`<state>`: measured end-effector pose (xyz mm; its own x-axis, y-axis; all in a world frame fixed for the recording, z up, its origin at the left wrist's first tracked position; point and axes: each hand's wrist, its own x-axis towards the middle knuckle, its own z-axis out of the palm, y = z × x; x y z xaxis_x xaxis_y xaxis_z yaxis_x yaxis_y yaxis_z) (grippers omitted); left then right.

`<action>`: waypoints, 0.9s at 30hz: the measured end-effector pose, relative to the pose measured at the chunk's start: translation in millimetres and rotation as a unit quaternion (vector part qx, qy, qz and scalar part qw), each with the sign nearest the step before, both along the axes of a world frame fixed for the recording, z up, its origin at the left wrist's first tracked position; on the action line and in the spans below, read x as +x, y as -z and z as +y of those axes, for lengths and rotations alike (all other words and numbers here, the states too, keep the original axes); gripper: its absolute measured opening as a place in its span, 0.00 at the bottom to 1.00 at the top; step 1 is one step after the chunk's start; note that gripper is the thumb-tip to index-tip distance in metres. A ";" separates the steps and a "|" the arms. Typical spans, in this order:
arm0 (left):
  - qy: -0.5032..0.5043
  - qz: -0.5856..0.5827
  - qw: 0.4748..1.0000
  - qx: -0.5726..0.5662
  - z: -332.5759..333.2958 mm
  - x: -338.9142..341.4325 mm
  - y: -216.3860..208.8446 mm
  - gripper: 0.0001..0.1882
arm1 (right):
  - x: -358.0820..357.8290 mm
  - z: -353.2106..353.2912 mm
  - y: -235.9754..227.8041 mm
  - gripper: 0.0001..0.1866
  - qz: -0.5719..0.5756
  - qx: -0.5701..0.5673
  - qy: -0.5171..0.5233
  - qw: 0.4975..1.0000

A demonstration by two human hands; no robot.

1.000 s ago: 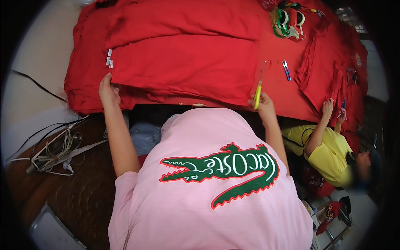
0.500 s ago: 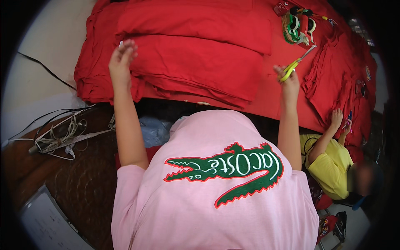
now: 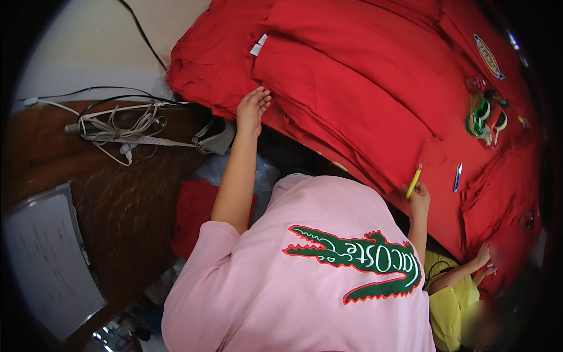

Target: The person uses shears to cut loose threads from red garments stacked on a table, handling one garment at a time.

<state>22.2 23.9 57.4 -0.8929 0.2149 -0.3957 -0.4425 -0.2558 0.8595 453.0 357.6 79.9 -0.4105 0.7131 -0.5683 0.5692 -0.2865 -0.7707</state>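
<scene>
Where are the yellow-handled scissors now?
In the head view, right of centre: the yellow-handled scissors are in the right hand, by the right end of the red cloth, left of the blue snips.

A busy red table (image 3: 441,161)

A big pile of red cloth (image 3: 352,105) lies along the near edge. To its right are small blue snips (image 3: 457,178), a green tape holder (image 3: 472,116) and more red cloth (image 3: 498,196).

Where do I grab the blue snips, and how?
Probably best by the blue handle, coming from the table's near edge. The snips lie on the tabletop with the handle toward that edge and the silvery blades pointing away, so that should keep you off the sharp end.
</scene>
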 end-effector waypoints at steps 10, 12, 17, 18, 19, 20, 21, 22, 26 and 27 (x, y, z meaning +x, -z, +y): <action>-0.066 0.022 0.998 0.012 20.0 -53.7 2.9 0.14 | 15.4 8.7 -8.8 0.13 0.006 0.000 0.021 1.000; -0.072 0.053 0.996 -0.010 17.1 -62.7 0.9 0.11 | 16.2 6.4 -11.5 0.12 0.006 0.001 0.031 1.000; -0.092 0.133 0.984 -0.069 -4.1 -80.2 -11.7 0.08 | 22.0 12.2 -22.0 0.11 -0.005 0.003 0.035 0.999; -0.079 0.143 0.983 -0.083 -3.3 -81.8 -17.3 0.08 | 20.0 12.0 -25.7 0.12 -0.017 -0.009 0.039 0.999; -0.070 0.137 0.983 -0.097 -2.0 -83.8 -22.8 0.07 | 16.9 12.2 -30.5 0.12 -0.028 -0.021 0.043 0.998; -0.062 0.132 0.983 -0.112 -1.9 -85.6 -30.2 0.07 | 12.3 15.1 -36.3 0.13 -0.039 -0.034 0.045 0.998; -0.051 0.126 0.983 -0.125 2.5 -87.9 -37.6 0.06 | 11.0 19.9 -42.5 0.14 -0.004 -0.063 0.054 0.997; -0.027 0.115 0.985 -0.125 8.4 -95.4 -46.7 0.06 | 7.7 26.8 -50.3 0.16 0.031 -0.092 0.063 0.993; 0.052 0.174 0.981 -0.068 56.1 -125.6 -120.2 0.05 | -47.5 57.5 -109.8 0.15 0.379 -0.113 0.103 0.913; 0.052 0.228 0.972 -0.006 84.7 -124.9 -149.2 0.05 | -40.9 94.3 -98.7 0.13 0.493 -0.088 0.066 0.863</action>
